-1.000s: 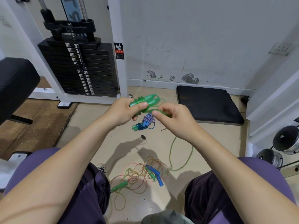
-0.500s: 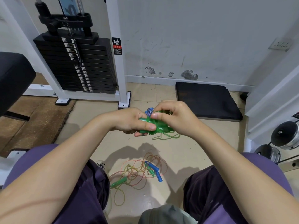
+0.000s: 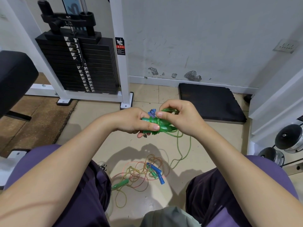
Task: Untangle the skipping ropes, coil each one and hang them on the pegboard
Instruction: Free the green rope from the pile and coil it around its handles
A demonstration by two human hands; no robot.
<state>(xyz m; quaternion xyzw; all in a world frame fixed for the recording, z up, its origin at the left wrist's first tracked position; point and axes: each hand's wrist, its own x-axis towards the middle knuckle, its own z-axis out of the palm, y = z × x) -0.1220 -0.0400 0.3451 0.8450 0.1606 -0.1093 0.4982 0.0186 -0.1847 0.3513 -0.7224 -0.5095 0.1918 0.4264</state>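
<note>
- Green handles (image 3: pixel 155 124) of the skipping rope lie sideways, left to right, held in front of the person's knees; left hand (image 3: pixel 131 120) curls around them.
- Right hand (image 3: pixel 180 118) pinches the thin green cord (image 3: pixel 183 148) by the handles.
- Cord looks light, bendy and slippery; hold the stiff handles.
- More tangled ropes (image 3: pixel 141 174) lie on the floor.

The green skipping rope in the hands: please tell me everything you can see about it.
The green skipping rope has translucent green plastic-looking handles, lying side by side and roughly level, with thin green cord wound round them. The left hand grips the handle ends; the right hand pinches the cord at the wrap. A few loops stick out on the right, and one long loose strand hangs to the floor. A blue-white braided piece shows just behind it.
</note>
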